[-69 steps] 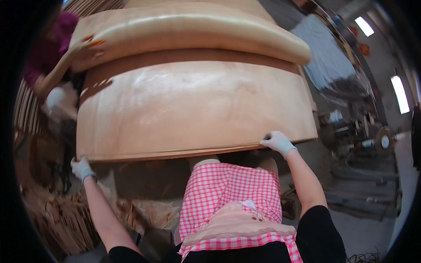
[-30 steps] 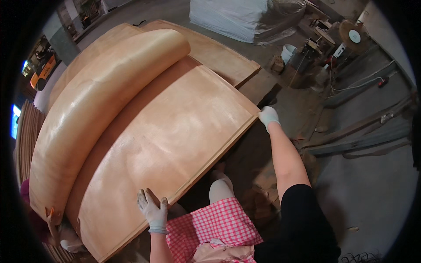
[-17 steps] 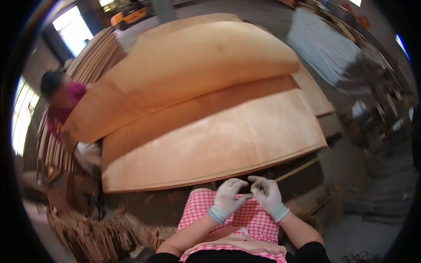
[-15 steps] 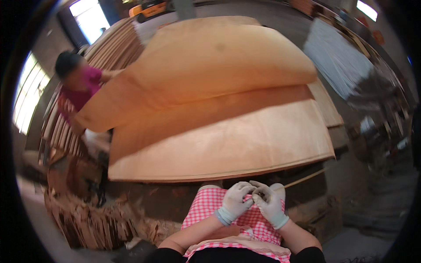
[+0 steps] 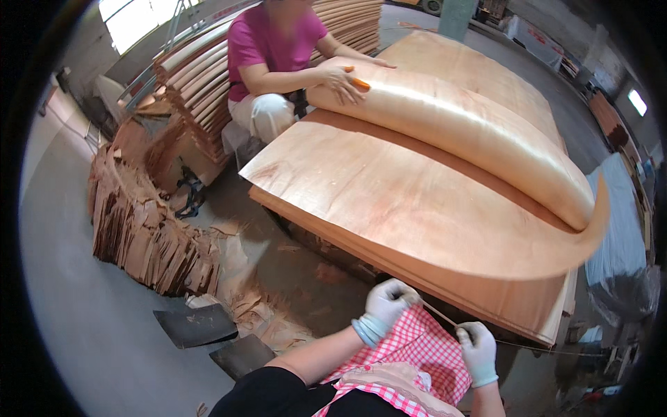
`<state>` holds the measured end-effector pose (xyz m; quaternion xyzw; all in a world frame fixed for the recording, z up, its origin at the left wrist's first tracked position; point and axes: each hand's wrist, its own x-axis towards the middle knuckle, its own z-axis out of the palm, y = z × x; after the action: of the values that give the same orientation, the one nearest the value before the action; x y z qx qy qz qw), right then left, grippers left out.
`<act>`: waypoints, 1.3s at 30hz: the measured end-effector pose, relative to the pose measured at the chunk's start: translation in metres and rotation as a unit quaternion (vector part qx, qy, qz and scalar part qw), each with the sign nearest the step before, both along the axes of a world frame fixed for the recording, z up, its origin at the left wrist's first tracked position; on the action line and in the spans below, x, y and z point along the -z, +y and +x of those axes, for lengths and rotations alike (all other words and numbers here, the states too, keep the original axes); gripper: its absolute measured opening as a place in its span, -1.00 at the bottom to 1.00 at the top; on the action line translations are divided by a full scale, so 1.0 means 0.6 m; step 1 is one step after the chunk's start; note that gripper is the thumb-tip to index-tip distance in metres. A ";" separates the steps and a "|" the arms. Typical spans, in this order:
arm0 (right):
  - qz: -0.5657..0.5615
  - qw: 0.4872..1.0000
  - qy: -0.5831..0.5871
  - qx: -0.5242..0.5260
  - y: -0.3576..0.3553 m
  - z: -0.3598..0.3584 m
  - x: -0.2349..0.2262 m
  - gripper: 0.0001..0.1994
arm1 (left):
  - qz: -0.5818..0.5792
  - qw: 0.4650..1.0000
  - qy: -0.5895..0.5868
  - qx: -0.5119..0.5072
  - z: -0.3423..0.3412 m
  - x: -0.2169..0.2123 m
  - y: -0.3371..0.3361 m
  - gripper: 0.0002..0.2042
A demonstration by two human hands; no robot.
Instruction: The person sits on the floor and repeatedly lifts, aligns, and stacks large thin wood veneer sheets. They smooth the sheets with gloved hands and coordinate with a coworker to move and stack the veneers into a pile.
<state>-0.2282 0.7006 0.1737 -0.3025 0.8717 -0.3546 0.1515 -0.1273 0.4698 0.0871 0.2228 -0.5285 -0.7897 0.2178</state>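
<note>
My left hand [image 5: 391, 300], in a pale work glove, is pinched at the near edge of the stack of wood sheets. My right hand [image 5: 478, 353], gloved alike, is closed lower and to the right. Both grip a thin pale strip [image 5: 439, 313], which runs fairly straight between them above my pink checked apron [image 5: 424, 351]. Its material is too small to tell. In front of me a large thin wood veneer sheet [image 5: 389, 201] lies on the stack, its far part curled over into a roll and its right corner bent up.
Across the stack at the left sits a co-worker in a magenta shirt [image 5: 267, 42], hands on the curled sheet. Broken veneer scraps [image 5: 142, 222] stand in a heap on the left floor, near dark flat pieces [image 5: 196, 325]. Stacked wavy sheets [image 5: 201, 83] rise behind the co-worker.
My hands have moved from close together to apart, with the strip now stretched between them. The raised veneer sheet has come down onto the stack, partly curled. My view has turned left.
</note>
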 end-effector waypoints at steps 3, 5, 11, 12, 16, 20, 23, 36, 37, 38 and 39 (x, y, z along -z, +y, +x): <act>0.008 0.993 -0.100 0.067 0.028 -0.036 -0.003 -0.88 | -0.063 0.988 -0.058 -0.132 0.019 0.021 -0.130 -0.94; 0.047 0.993 -0.085 0.073 0.073 -0.079 0.028 -0.88 | -0.085 0.970 -0.065 -0.219 0.040 0.053 -0.230 -0.92; 0.146 0.986 -0.006 0.086 0.158 -0.172 0.075 -0.82 | -0.187 0.896 -0.168 -0.366 0.115 0.146 -0.526 -0.90; 0.165 0.982 -0.001 0.095 0.157 -0.179 0.076 -0.81 | -0.205 0.880 -0.197 -0.381 0.121 0.153 -0.569 -0.91; 0.134 0.990 -0.036 0.023 0.034 -0.152 0.056 -0.76 | -0.285 0.806 -0.307 -0.419 0.206 0.166 -0.740 -0.87; 0.195 0.980 -0.018 0.034 -0.030 -0.146 0.040 -0.70 | -0.298 0.781 -0.426 -0.346 0.127 0.156 -0.746 -0.83; 0.231 0.971 -0.054 0.015 -0.031 -0.171 0.086 -0.62 | -0.338 0.766 -0.431 -0.336 0.153 0.189 -0.769 -0.82; 0.324 0.927 -0.117 0.148 0.092 -0.253 0.168 -0.56 | -0.488 0.491 -0.618 -0.372 0.072 0.098 -0.660 -0.26; 0.316 0.929 -0.116 0.154 0.101 -0.249 0.172 -0.56 | -0.547 0.515 -0.569 -0.334 0.037 0.094 -0.611 -0.30; 0.314 0.927 -0.113 0.170 0.123 -0.245 0.173 -0.56 | -0.577 0.588 -0.522 -0.220 -0.030 0.074 -0.506 -0.29; 0.302 0.938 -0.087 0.147 0.104 -0.249 0.179 -0.56 | -0.588 0.669 -0.388 -0.239 -0.042 0.111 -0.448 -0.29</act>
<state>-0.3776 0.7628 0.0662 -0.0794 0.9557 -0.1184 0.2573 -0.1525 0.2009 0.0208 0.4536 -0.8488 -0.0789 0.2597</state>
